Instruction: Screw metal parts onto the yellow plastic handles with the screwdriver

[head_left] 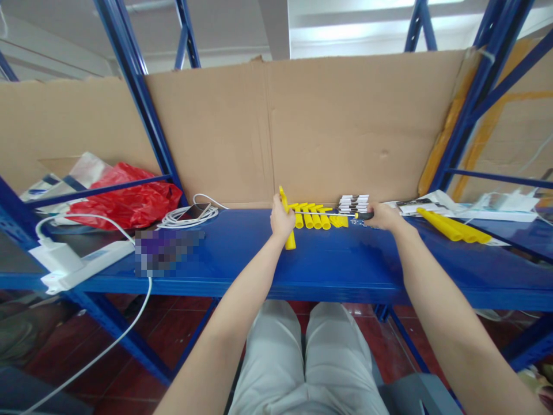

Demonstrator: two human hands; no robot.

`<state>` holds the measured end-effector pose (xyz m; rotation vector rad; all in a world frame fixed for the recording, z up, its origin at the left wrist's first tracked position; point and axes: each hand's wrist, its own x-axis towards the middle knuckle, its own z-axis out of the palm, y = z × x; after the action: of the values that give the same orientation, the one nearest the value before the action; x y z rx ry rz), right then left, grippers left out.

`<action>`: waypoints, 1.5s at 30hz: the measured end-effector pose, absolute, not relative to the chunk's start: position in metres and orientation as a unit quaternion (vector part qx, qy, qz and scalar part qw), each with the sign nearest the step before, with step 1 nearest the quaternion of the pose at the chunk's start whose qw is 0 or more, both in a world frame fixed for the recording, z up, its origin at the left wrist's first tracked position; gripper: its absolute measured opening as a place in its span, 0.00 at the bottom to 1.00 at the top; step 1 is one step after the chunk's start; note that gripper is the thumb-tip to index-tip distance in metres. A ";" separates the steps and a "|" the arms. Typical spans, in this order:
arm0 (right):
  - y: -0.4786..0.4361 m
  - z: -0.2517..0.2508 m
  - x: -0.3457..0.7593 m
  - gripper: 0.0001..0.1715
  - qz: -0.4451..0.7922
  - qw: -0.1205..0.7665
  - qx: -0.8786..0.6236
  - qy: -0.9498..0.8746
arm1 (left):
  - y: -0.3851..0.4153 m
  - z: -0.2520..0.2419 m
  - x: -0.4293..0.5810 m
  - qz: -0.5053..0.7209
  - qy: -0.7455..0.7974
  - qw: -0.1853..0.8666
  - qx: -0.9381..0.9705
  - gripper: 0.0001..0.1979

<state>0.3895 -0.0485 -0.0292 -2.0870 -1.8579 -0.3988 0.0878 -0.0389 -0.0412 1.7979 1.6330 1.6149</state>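
Observation:
My left hand is closed around a yellow plastic tube-shaped piece, held upright above the blue shelf. Closed on the dark handle of a screwdriver is my right hand. The screwdriver's thin shaft points left, level, and its tip reaches the yellow piece at my left hand; the exact contact is too small to make out. Behind the shaft lies a row of several similar yellow tubes. Small flat yellow parts and tiny metal bits lie right of them.
A stack of white-and-black packets stands by the cardboard backing. More yellow tubes lie far right. Leftward are a coiled white cable, a red plastic bag and a white power strip. Blue posts frame the shelf.

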 end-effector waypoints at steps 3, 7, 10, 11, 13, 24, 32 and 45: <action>-0.049 -0.030 0.387 0.11 -0.141 0.158 -0.721 -0.660 | -0.037 -0.041 0.087 0.564 0.549 0.109 0.606 0.32; -0.050 -0.030 0.375 0.10 -0.125 0.156 -0.703 -0.683 | -0.037 -0.040 0.088 0.571 0.531 0.111 0.616 0.32; -0.050 -0.032 0.363 0.09 -0.101 0.152 -0.677 -0.713 | -0.039 -0.039 0.090 0.555 0.521 0.112 0.638 0.30; -0.050 -0.033 0.359 0.10 -0.091 0.154 -0.665 -0.725 | -0.040 -0.039 0.091 0.546 0.519 0.112 0.648 0.30; -0.048 -0.035 0.351 0.10 -0.059 0.159 -0.637 -0.752 | -0.041 -0.039 0.092 0.526 0.515 0.112 0.668 0.29; -0.042 -0.048 0.328 0.13 0.085 0.174 -0.510 -0.838 | -0.043 -0.047 0.104 0.355 0.422 0.118 0.826 0.30; -0.045 -0.042 0.305 0.10 0.102 0.427 -0.450 -0.778 | -0.042 -0.050 0.105 0.352 0.398 0.101 0.841 0.31; -0.041 -0.045 0.299 0.12 0.105 0.516 -0.402 -0.749 | -0.038 -0.053 0.105 0.360 0.353 0.104 0.857 0.32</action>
<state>0.2988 -0.0407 -0.0447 -0.9661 -1.7995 0.2528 0.1050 -0.0377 -0.0530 2.5282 1.0410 1.0622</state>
